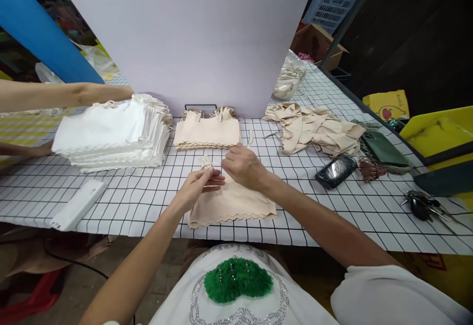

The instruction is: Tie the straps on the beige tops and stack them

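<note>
A beige camisole top with a wavy hem lies flat on the table right in front of me. My left hand pinches its strap between thumb and index finger, at the upper left corner, where a bunched strap end sticks up. My right hand is closed above the top's upper right part, fingertips pressed together. Whatever is in those fingertips is hidden. Just beyond my hands lies a neat stack of beige camisole tops, straps folded at the far side.
At left, another person's arm reaches to a tall stack of white garments. A white plastic bar lies before it. Rightward are loose beige garments, a black wrapped item, a phone and keys. A pale upright panel stands behind.
</note>
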`<state>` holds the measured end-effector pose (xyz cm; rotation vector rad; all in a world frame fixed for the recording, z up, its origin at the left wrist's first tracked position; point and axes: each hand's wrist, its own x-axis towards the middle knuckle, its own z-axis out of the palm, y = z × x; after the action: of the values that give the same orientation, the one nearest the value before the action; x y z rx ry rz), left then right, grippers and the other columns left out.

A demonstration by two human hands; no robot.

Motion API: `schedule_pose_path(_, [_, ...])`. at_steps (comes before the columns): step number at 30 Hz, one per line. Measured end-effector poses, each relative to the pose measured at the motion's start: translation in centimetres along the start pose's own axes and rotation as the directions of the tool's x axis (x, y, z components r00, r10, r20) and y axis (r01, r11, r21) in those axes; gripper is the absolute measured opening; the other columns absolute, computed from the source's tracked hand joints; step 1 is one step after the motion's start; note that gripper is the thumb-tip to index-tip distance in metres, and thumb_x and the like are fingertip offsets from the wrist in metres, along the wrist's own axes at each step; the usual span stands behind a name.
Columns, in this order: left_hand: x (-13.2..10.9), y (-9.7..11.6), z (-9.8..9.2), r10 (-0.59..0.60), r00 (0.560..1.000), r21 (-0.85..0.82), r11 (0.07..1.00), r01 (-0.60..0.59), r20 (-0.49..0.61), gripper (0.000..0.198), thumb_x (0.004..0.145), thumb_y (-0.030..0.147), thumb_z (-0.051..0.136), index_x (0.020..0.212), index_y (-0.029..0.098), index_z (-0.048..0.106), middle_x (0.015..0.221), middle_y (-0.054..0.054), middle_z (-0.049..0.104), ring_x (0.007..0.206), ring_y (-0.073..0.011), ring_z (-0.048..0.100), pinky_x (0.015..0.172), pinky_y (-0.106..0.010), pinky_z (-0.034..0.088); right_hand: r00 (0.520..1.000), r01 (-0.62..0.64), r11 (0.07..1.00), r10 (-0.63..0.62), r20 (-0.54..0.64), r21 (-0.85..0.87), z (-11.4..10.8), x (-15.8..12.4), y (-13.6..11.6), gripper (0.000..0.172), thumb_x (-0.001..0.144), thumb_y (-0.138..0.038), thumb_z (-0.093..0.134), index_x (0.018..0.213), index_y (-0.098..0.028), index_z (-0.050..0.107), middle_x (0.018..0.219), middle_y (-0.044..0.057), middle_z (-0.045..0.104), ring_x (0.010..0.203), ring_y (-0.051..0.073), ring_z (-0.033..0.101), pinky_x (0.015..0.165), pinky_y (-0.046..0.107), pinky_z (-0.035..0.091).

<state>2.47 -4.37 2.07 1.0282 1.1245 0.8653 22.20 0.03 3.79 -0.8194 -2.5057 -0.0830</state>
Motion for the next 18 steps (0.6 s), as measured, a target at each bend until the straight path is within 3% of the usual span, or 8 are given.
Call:
schedule_pose_path(3, [-0.5, 0.0, 0.9, -0.098, 0.995, -0.306, 0.947, 0.095, 0.004, 0.029, 0.082, 0.042, 0.078, 0.086, 0.014, 0.075, 0.086, -0.009, 0.076, 0.078, -0.0184, 0.070, 0.078, -0.034, 0.060, 0.997, 0.079, 0.988, -0.076, -0.027, 0.132, 0.5, -1.2, -2.3, 0.028, 0.101, -0.020, 0.051, 0.083, -0.013, 0.071, 0.078, 0.010, 0.071, 0.073, 0.019, 0.057, 0.077, 0.037, 0.046])
schedule_pose_path(5, [-0.5, 0.1, 1.0, -0.123, 0.992, -0.367, 0.924, 0.111, -0.010, 0.022, 0.080, 0.034, 0.079, 0.084, 0.013, 0.076, 0.083, -0.008, 0.076, 0.075, -0.0171, 0.069, 0.075, -0.031, 0.060, 0.999, -0.020, 0.932, 0.037, -0.039, 0.363, 0.5, -1.9, -2.9, 0.025, 0.101, -0.031, 0.055, 0.091, -0.016, 0.073, 0.082, 0.008, 0.073, 0.072, 0.018, 0.059, 0.072, 0.034, 0.047])
schedule_pose_path(8, [-0.5, 0.1, 0.8, -0.113, 0.993, -0.389, 0.915, 0.110, 0.017, 0.023, 0.082, 0.033, 0.075, 0.090, 0.011, 0.078, 0.091, -0.011, 0.077, 0.081, -0.0186, 0.071, 0.075, -0.031, 0.061, 0.938, -0.325, 0.692, 0.323, 0.126, 0.644, 0.3, -1.9, -2.6, 0.024, 0.095, -0.037, 0.062, 0.087, -0.020, 0.076, 0.079, 0.006, 0.073, 0.073, 0.017, 0.062, 0.070, 0.031, 0.048])
schedule_pose_path(10, [-0.5, 0.1, 0.7, -0.102, 0.995, -0.355, 0.929, 0.102, 0.019, 0.027, 0.083, 0.037, 0.075, 0.093, 0.012, 0.078, 0.094, -0.012, 0.077, 0.080, -0.0183, 0.071, 0.071, -0.029, 0.060, 0.886, -0.452, 0.490, 0.339, 0.315, 0.745, 0.5, -1.4, -2.5, 0.022, 0.086, -0.039, 0.071, 0.076, -0.020, 0.076, 0.080, 0.005, 0.073, 0.079, 0.018, 0.064, 0.073, 0.031, 0.049])
schedule_pose_path(12, [-0.5, 0.0, 0.7, -0.091, 0.996, -0.285, 0.954, 0.091, 0.012, 0.033, 0.084, 0.043, 0.074, 0.097, 0.013, 0.077, 0.097, -0.012, 0.077, 0.081, -0.0189, 0.071, 0.069, -0.029, 0.061, 0.855, -0.507, 0.318, 0.303, 0.421, 0.801, 0.9, -0.9, -2.7, 0.026, 0.077, -0.041, 0.078, 0.065, -0.019, 0.071, 0.078, 0.004, 0.071, 0.087, 0.020, 0.065, 0.077, 0.032, 0.051])
schedule_pose_path(15, [-1.1, -0.1, 0.6, -0.063, 0.997, -0.235, 0.969, 0.071, 0.042, 0.043, 0.088, 0.053, 0.068, 0.106, 0.015, 0.074, 0.107, -0.014, 0.076, 0.095, -0.0253, 0.073, 0.081, -0.039, 0.063, 0.812, -0.517, 0.124, 0.384, 0.440, 0.847, 1.5, -0.4, -2.9, 0.031, 0.075, -0.044, 0.079, 0.064, -0.018, 0.067, 0.070, 0.002, 0.066, 0.078, 0.018, 0.064, 0.072, 0.032, 0.052])
schedule_pose_path(18, [-2.1, -0.4, 0.4, -0.093, 0.988, -0.257, 0.958, 0.123, 0.127, 0.044, 0.088, 0.054, 0.070, 0.108, 0.015, 0.073, 0.111, -0.016, 0.076, 0.107, -0.0302, 0.072, 0.093, -0.047, 0.061, 0.773, -0.484, 0.051, 0.493, 0.399, 0.874, 1.7, -0.3, -2.5, 0.032, 0.074, -0.046, 0.080, 0.069, -0.017, 0.067, 0.066, 0.000, 0.063, 0.064, 0.014, 0.060, 0.066, 0.030, 0.051])
